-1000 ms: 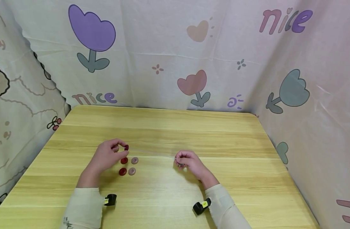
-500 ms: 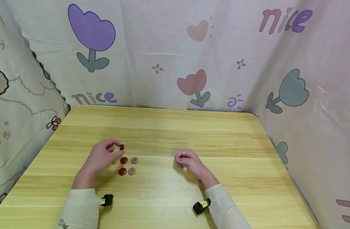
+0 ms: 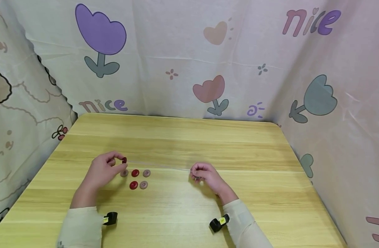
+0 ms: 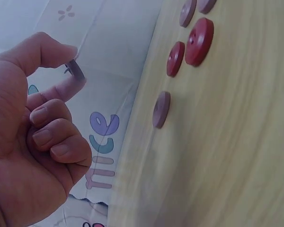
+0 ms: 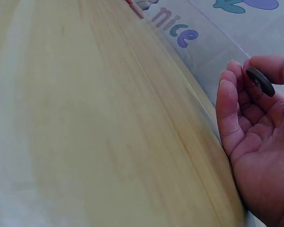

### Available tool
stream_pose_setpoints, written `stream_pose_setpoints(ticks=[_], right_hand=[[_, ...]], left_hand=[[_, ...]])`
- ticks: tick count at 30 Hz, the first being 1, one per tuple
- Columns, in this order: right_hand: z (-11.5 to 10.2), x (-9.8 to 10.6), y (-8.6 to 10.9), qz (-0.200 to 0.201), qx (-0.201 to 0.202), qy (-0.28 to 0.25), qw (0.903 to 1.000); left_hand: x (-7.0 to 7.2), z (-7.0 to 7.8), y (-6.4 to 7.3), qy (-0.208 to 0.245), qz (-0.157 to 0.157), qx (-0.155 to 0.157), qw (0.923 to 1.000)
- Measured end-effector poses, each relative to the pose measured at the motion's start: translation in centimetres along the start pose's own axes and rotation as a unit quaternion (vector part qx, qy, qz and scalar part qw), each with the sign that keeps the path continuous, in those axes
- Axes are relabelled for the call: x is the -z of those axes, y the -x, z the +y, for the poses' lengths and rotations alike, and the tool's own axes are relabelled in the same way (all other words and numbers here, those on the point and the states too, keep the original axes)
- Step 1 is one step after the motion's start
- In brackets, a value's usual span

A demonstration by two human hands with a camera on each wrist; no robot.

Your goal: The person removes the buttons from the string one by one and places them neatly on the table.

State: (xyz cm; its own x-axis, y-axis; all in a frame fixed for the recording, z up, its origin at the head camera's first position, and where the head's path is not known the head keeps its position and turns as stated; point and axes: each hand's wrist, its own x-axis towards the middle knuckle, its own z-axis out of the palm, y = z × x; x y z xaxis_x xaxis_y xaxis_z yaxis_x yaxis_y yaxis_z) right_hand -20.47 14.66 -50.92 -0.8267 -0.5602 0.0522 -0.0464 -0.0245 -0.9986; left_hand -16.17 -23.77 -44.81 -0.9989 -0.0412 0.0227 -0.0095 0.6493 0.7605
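Note:
With thumb and index finger, my left hand pinches a dark red button on its edge above the table; it looks dark grey in the left wrist view. A thin pale thread stretches from this button across to my right hand, whose fingertips pinch its other end. In the right wrist view a dark button sits by the right thumb and index finger. Below the left hand lie two red buttons and three dusty pink buttons, one of them right under the left thumb.
The light wood table reaches back to a printed cloth that hangs behind and at both sides. A small black camera is on the left sleeve, another black camera on the right.
My left hand has moved left with the button it pinches, lengthening the visible thread. The dusty pink button under the thumb has come into sight. My right hand has stayed in place.

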Motion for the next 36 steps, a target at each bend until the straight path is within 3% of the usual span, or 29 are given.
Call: stream_pose_setpoints(ticks=[9, 17, 36], right_hand=[[0.2, 0.1, 0.0, 0.005, 0.0, -0.004, 1.0], [0.4, 0.2, -0.1, 0.009, -0.002, -0.001, 1.0], [-0.1, -0.2, 0.0, 0.01, -0.01, -0.013, 0.9998]], left_hand=[[0.6, -0.4, 0.6, -0.02, 0.002, 0.02, 0.9996], [0.3, -1.5, 1.5, -0.016, -0.038, 0.023, 0.9989], [-0.5, -3.2, 3.0, -0.013, -0.088, 0.017, 0.9959]])
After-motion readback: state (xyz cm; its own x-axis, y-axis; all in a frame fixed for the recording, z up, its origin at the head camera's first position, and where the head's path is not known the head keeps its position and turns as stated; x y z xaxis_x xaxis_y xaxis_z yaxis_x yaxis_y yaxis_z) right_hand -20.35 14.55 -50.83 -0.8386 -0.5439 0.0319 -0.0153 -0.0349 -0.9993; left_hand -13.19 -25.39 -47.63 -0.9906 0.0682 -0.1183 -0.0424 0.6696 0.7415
